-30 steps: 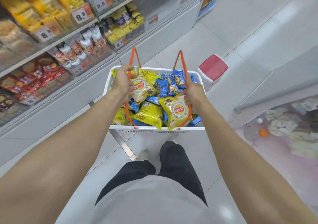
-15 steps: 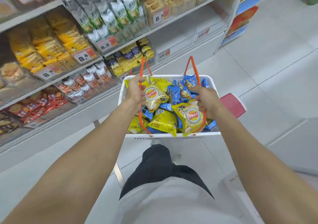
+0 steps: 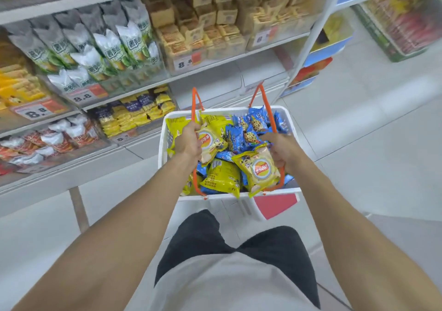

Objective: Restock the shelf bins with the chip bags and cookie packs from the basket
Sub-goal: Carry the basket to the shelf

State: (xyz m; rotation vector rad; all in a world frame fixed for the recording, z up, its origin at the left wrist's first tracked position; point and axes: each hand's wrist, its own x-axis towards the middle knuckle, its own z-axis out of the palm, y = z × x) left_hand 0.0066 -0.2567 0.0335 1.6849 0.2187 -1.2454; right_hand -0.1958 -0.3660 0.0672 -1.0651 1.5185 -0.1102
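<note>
White basket (image 3: 294,129), centre frame, carried over the floor: left hand (image 3: 187,142) grips the orange handle (image 3: 195,102) at the 9 o'clock side, right hand (image 3: 281,149) grips the other orange handle (image 3: 259,95) at 3 o'clock. Contents: yellow chip bags (image 3: 221,178) heaped toward 6 and 9 o'clock, blue cookie packs (image 3: 248,126) toward 12 and 1 o'clock. Shelf bins (image 3: 134,117) of packaged snacks with price tags (image 3: 82,96) run from 9 to 12 o'clock; a red-topped stool (image 3: 275,205) shows just under the basket at 5 o'clock.
</note>
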